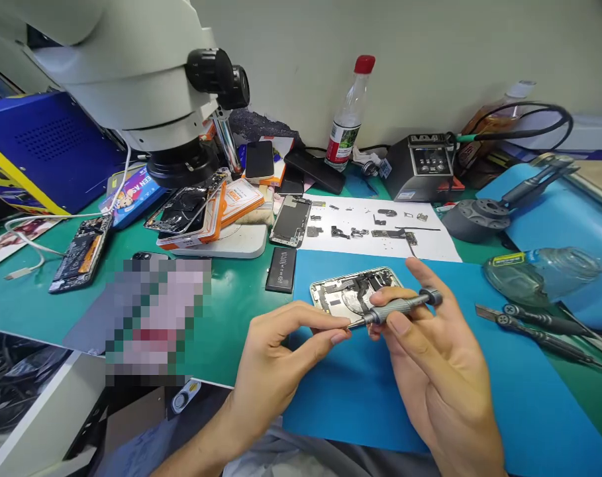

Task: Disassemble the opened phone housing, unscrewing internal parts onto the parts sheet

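Note:
A small grey precision screwdriver (396, 310) lies nearly level between my hands, above the blue mat (479, 371). My right hand (437, 358) is closed on its knurled handle, the round end cap resting by the index finger. With thumb and forefinger, my left hand (285, 358) pinches the screwdriver's thin tip; whether a tiny part sits there too is hidden. Just behind the hands lies an opened phone housing (338, 301) with its inner parts showing, partly covered by fingers. A black phone battery (281, 269) rests to its left.
White paper (440, 238) behind holds several small phone parts. A phone screen (291, 222) lies beside it. The microscope (136, 79) overhangs the left side. At right are a glass jar (544, 275), more screwdrivers (549, 341) and a round tool holder (479, 218).

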Action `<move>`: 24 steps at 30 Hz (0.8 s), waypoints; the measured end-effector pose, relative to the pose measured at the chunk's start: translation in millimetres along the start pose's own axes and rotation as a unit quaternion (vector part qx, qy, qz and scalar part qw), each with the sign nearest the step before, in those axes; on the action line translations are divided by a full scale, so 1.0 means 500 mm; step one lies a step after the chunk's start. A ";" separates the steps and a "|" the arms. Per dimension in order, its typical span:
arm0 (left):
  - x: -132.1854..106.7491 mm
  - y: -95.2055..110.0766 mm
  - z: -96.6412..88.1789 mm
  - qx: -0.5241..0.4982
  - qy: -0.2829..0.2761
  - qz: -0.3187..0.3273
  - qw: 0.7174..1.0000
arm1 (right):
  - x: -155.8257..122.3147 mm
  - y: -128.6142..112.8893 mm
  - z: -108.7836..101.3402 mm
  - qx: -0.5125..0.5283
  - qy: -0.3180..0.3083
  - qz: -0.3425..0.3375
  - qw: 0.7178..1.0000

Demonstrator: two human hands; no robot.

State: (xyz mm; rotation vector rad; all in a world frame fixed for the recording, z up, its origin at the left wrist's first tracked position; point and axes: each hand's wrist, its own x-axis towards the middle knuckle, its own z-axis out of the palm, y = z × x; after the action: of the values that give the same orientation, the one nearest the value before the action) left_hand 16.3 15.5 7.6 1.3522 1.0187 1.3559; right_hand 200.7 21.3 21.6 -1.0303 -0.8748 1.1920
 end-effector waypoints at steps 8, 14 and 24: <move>-0.005 -0.004 0.000 -0.013 -0.011 0.002 1.000 | 0.005 0.006 -0.005 -0.011 -0.002 0.005 1.000; -0.006 -0.002 -0.001 -0.047 -0.014 -0.013 0.999 | 0.003 0.006 -0.008 -0.013 -0.006 0.016 1.000; -0.009 -0.002 -0.004 -0.049 -0.022 -0.029 0.998 | 0.005 0.012 -0.008 -0.024 -0.010 0.017 1.000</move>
State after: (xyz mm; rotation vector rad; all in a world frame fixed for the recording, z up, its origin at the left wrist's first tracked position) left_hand 14.2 11.7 5.3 1.2666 0.9428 1.3098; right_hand 203.3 23.2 14.9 -1.0772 -0.9094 1.2165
